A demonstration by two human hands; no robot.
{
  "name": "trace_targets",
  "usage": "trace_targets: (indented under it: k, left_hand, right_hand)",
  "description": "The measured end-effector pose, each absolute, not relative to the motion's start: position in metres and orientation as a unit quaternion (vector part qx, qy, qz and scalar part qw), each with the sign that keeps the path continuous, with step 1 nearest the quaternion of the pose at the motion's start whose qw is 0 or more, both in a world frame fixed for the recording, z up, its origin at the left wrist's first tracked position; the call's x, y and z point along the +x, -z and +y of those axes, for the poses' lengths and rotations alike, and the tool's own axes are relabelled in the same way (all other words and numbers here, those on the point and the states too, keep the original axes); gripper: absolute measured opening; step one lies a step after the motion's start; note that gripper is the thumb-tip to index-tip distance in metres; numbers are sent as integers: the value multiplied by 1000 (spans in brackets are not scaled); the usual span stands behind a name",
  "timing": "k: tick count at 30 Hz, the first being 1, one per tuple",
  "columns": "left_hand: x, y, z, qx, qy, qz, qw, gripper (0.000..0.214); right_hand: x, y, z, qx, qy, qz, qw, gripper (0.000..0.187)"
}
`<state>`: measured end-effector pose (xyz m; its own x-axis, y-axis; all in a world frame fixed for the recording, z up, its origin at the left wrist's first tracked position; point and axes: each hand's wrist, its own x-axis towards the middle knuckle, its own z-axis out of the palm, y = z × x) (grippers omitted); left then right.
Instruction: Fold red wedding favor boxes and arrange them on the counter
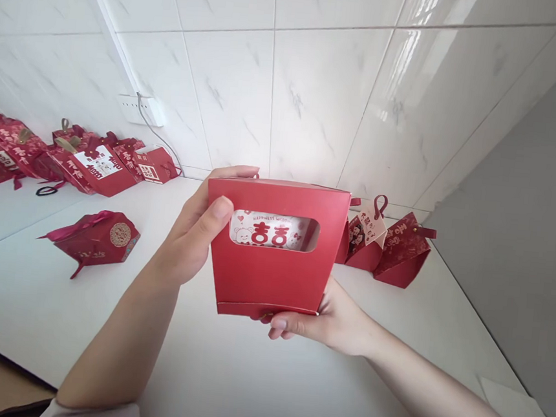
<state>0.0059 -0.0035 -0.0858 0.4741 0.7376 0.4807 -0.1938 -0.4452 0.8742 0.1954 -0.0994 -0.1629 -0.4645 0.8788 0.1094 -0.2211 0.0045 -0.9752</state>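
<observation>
A red gift box (pixel 272 276) is held up above the white table, its front face toward me. Through a rounded window in that face shows a white printed panel (pixel 295 231) with red characters and a small bear. My left hand (pixel 198 231) grips the box's upper left edge, thumb on the front and fingers behind the top. Beneath the lower right corner, my right hand (pixel 329 320) is closed on the box, its thumb along the bottom edge. The fingers behind the box are partly hidden.
On the white table (pixel 223 385), a dark red ribboned box (pixel 100 238) lies at left. Several red gift boxes (pixel 109 168) line the wall at far left, near a socket (pixel 140 110) with a cable. More boxes (pixel 403 252) stand at right, beside a grey panel (pixel 527 191).
</observation>
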Motion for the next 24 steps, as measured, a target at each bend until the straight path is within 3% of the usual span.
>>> trace_targets:
  k: [9, 13, 16, 21, 24]
  left_hand:
    - [-3, 83, 7, 734, -475, 191, 446, 44]
    - [-23, 81, 30, 746, -456, 204, 441, 46]
    - [-32, 84, 45, 781, -382, 211, 447, 60]
    - [-17, 93, 46, 838, -248, 281, 398, 87]
    - [-2, 97, 38, 853, -255, 291, 350, 86]
  right_hand:
    - [199, 160, -95, -330, -602, -570, 451, 28]
    - [221, 149, -88, -404, -511, -537, 536, 30]
    - [241, 138, -84, -442, -430, -530, 582, 30]
    - [266, 134, -84, -518, -277, -576, 568, 28]
    - [273, 134, -86, -578, -146, -609, 524, 22]
